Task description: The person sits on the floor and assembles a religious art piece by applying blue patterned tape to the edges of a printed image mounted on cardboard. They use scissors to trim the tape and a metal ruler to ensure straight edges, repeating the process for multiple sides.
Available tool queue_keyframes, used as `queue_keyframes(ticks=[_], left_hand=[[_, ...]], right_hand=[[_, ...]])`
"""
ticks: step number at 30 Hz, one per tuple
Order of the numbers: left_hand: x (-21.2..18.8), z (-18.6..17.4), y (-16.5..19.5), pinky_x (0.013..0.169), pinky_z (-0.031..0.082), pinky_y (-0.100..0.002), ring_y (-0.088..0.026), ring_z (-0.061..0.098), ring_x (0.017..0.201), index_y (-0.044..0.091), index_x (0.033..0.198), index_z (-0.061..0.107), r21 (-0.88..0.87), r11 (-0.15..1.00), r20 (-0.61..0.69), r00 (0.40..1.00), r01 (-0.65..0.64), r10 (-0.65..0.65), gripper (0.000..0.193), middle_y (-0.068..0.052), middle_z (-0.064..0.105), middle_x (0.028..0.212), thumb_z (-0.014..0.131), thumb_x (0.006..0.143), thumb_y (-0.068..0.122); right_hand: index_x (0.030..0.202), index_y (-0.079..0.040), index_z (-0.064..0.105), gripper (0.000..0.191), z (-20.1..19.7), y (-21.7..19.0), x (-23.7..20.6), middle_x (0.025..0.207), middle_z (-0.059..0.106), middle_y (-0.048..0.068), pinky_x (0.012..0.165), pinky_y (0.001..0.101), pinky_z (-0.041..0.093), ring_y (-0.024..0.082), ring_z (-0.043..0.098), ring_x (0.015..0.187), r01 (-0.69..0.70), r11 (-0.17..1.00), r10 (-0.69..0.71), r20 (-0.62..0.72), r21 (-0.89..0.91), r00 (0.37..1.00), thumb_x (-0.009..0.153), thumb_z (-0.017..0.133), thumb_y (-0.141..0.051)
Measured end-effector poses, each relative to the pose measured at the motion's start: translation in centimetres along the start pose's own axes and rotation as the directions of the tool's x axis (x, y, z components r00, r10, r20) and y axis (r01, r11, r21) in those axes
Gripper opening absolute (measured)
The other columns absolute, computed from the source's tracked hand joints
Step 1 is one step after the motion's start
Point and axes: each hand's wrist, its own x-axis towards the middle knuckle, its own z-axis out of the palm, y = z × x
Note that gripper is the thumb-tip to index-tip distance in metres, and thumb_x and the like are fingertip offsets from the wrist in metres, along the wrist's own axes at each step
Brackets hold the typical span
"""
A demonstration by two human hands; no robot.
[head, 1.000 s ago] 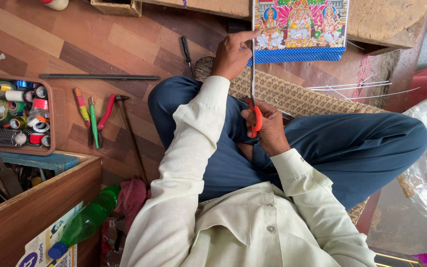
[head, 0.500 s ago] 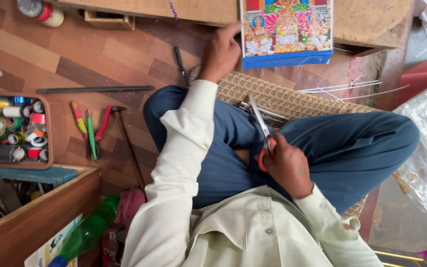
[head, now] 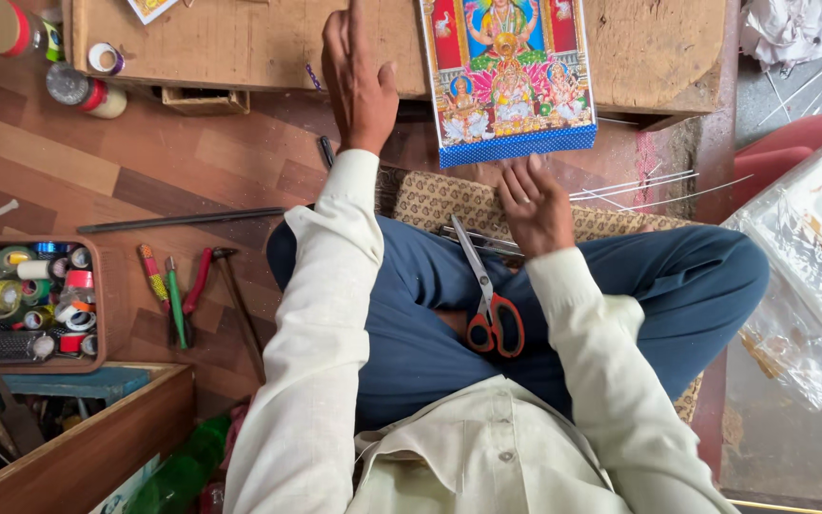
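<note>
A wood-pattern floor (head: 68,171) runs under a low wooden bench (head: 240,43), where a person sits cross-legged. The left hand (head: 359,81) lies flat and open on the bench, holding nothing. The right hand (head: 537,205), open and empty, hovers just below the colourful printed picture (head: 506,76). Red-handled scissors (head: 487,305) rest on the lap, blades closed. A tray of tape rolls (head: 26,300) sits well apart.

Bare tabletop (head: 240,43) lay open between the left hand (head: 359,81) and the tape rolls (head: 78,81). The picture (head: 509,81) blocked the right side. Scissors (head: 487,295) lay on the lap, thin sticks (head: 635,190) beside the right hand (head: 535,205).
</note>
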Motion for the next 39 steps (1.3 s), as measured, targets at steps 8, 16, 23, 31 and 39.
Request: queue_keyframes(ticks=[8, 16, 23, 31, 39], left_hand=[[-1.4, -1.4, 3.3, 0.105, 0.054, -0.044, -0.033, 0.064, 0.123, 0.009, 0.140, 0.058, -0.193, 0.976, -0.178, 0.975, 0.101, -0.136, 0.042, -0.012, 0.061, 0.136, 0.071, 0.100, 0.012], [-1.7, -3.3, 11.7, 0.108, 0.047, -0.047, -0.037, 0.059, 0.125, -0.003, 0.131, 0.060, -0.380, 0.915, -0.009, 0.990, -0.137, 0.144, 0.051, -0.021, 0.062, 0.133, 0.084, 0.092, 0.020], [-7.4, -4.2, 22.5, 0.104, 0.048, -0.035, -0.021, 0.063, 0.118, -0.007, 0.132, 0.065, -0.756, 0.616, 0.571, 0.683, 0.221, 0.456, 0.043, -0.013, 0.066, 0.130, 0.079, 0.100, 0.018], [-19.5, 2.3, 31.4, 0.083, 0.063, -0.038, -0.021, 0.074, 0.091, -0.004, 0.118, 0.070, -0.373, 0.015, 0.912, 0.364, 0.928, 0.188, 0.031, -0.013, 0.076, 0.108, 0.078, 0.090, 0.008], [-21.0, 1.7, 33.4, 0.091, 0.059, -0.033, -0.016, 0.072, 0.099, -0.003, 0.120, 0.069, -0.464, 0.039, 0.879, 0.454, 0.885, 0.147, 0.030, -0.010, 0.075, 0.115, 0.075, 0.093, 0.007]], right_hand=[[0.109, -0.004, 0.065, 0.037, 0.1, 2.3, 6.9, 0.104, 0.072, 0.009, 0.096, 0.0339, 0.057, 0.022, 0.069, 0.100, 0.013, 0.978, -0.033, 0.090, 0.209, 0.995, 0.078, 0.081, 0.006], [0.101, -0.001, 0.065, 0.017, -8.8, -10.3, -3.4, 0.096, 0.070, 0.005, 0.070, 0.0220, 0.047, 0.013, 0.063, 0.081, 0.228, 0.972, -0.230, 0.045, 0.062, 0.972, 0.086, 0.069, 0.005], [0.123, 0.013, 0.060, 0.040, -17.6, -24.6, -23.5, 0.115, 0.071, 0.020, 0.100, 0.0398, 0.058, 0.026, 0.070, 0.104, 0.386, 0.874, -0.299, 0.301, -0.294, 0.906, 0.085, 0.066, 0.005], [0.149, 0.010, 0.047, 0.070, -23.7, -27.4, -26.5, 0.142, 0.057, 0.026, 0.113, 0.0415, 0.047, 0.031, 0.059, 0.129, 0.545, 0.432, -0.750, 0.049, -0.719, 0.659, 0.088, 0.077, -0.004], [0.157, 0.011, 0.025, 0.105, -17.2, -20.7, -22.8, 0.164, 0.027, 0.032, 0.126, 0.0521, 0.020, 0.045, 0.022, 0.155, 0.082, -0.548, -0.707, 0.513, -0.832, 0.486, 0.091, 0.082, -0.046]])
